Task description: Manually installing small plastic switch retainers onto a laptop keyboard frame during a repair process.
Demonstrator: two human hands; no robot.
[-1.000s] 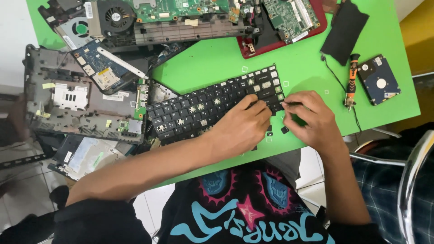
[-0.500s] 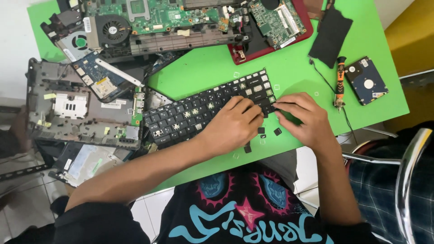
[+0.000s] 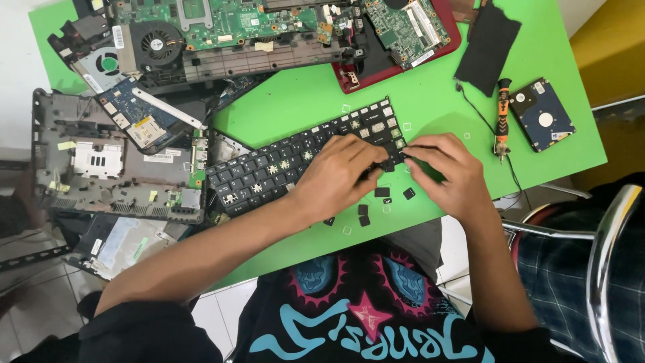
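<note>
Keyboard (image 3: 295, 158), a black laptop unit lifted out of its case, lay slanted across the green surface (image 3: 430, 101), its right end toward the person's chest and hands. Several caps were already off that end, leaving pale bare switch sites. The left hand (image 3: 336, 178) pressed down on the keys near that end, fingers curled and bracing the board. The right hand (image 3: 447, 175) met it at the keyboard's right edge, fingertips pinched on something small there; whether it was a cap or a thin tool could not be told.

Loose black keycaps (image 3: 383, 195) lay scattered on the surface just beside the hands, with a few clear square pieces near them.

To do this well, the bracing hand seemed best kept close to the key being worked, so the thin board would not flex. Each cap probably wanted lifting from one corner with gentle, even force, since the clips under it looked fragile. Gathering the freed caps in one spot would likely save losing them.

Farther out sat an orange-handled screwdriver (image 3: 502, 114), a bare hard drive (image 3: 541, 114), and opened laptop boards (image 3: 222, 27).
</note>
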